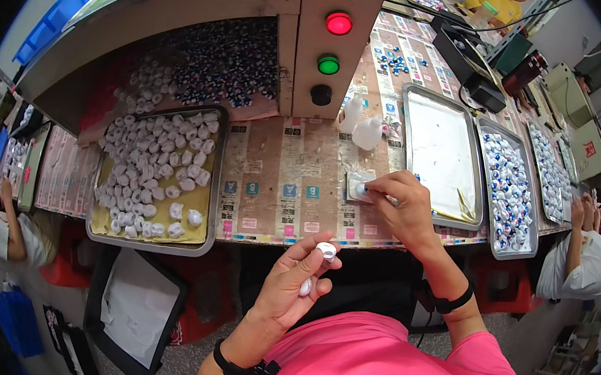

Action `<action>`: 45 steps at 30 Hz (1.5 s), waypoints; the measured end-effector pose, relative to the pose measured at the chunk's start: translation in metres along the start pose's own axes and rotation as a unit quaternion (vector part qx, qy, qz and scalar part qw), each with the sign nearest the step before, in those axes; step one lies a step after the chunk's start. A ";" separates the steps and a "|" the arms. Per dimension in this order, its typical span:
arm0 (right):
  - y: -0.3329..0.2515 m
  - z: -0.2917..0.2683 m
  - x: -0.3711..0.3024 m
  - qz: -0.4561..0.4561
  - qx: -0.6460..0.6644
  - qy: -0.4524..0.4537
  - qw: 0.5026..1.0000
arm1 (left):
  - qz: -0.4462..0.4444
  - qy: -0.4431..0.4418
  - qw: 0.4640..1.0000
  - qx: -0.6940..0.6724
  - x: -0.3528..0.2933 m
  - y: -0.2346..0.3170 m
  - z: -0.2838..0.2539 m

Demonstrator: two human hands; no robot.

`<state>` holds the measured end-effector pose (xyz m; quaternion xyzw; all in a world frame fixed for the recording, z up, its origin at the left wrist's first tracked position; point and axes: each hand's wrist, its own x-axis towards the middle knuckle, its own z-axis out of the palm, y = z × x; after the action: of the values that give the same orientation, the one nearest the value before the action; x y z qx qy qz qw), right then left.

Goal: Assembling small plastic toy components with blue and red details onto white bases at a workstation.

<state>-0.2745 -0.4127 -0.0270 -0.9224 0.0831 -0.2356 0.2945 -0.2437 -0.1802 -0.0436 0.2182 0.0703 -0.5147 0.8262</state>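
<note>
Pink shirt (348,362) fills the bottom of my view, and beyond it I have both hands at the table (277,172). With the left hand (282,292), near the table's front edge, I grip a white piece (327,251) between thumb and fingertips; a second white lump (305,287) sits lower against the same fingers. The right hand (406,213) is at a small pad (356,186) on the table, thumb and forefinger drawn together over it; I cannot tell whether they pinch anything. Just beyond that hand, two bottles (368,134) stand in the way, and close on its right lies a white-lined tray (443,150). Past that, another tray (516,253) is filled with white, blue and red pieces. Left of the hands, a third tray (218,167) holds many white pieces on yellow lining. Behind it, a big housing (297,49) blocks much of the far side, its red light (339,23) and green light (328,64) lit, more pieces under its hood. Below, a black bin (175,314) and red stool (206,300) crowd the left. I see co-workers at both sides.
</note>
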 end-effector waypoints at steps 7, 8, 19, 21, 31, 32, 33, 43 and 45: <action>-0.010 -0.004 -0.007 0.033 0.049 0.012 0.998 | 0.000 -0.019 1.000 -0.002 0.008 -0.003 -0.004; -0.014 -0.007 -0.009 0.061 0.094 0.005 0.994 | 0.003 -0.012 1.000 0.005 0.008 -0.003 -0.003; -0.045 -0.019 -0.042 0.159 0.343 -0.100 0.920 | 0.010 0.015 0.998 0.065 0.015 -0.010 0.003; -0.045 -0.017 -0.044 0.162 0.348 -0.106 0.917 | 0.014 0.017 0.997 0.077 0.015 -0.011 0.003; -0.043 -0.012 -0.049 0.175 0.375 -0.143 0.899 | 0.047 0.021 0.990 0.134 0.012 -0.011 0.001; -0.042 -0.011 -0.050 0.177 0.388 -0.145 0.893 | 0.059 0.026 0.987 0.149 0.011 -0.011 0.002; -0.042 -0.011 -0.051 0.177 0.388 -0.144 0.893 | 0.070 0.031 0.984 0.163 0.011 -0.011 0.002; -0.032 -0.021 -0.049 0.164 0.461 -0.132 0.862 | 0.020 0.019 0.980 0.197 0.020 -0.011 0.015; -0.030 -0.030 -0.048 0.161 0.421 -0.121 0.885 | 0.016 0.028 0.983 0.181 0.020 -0.009 0.028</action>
<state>-0.3308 -0.3891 -0.0066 -0.7071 0.0873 -0.0842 0.6966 -0.2453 -0.2122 -0.0277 0.3798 -0.0044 -0.4993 0.7787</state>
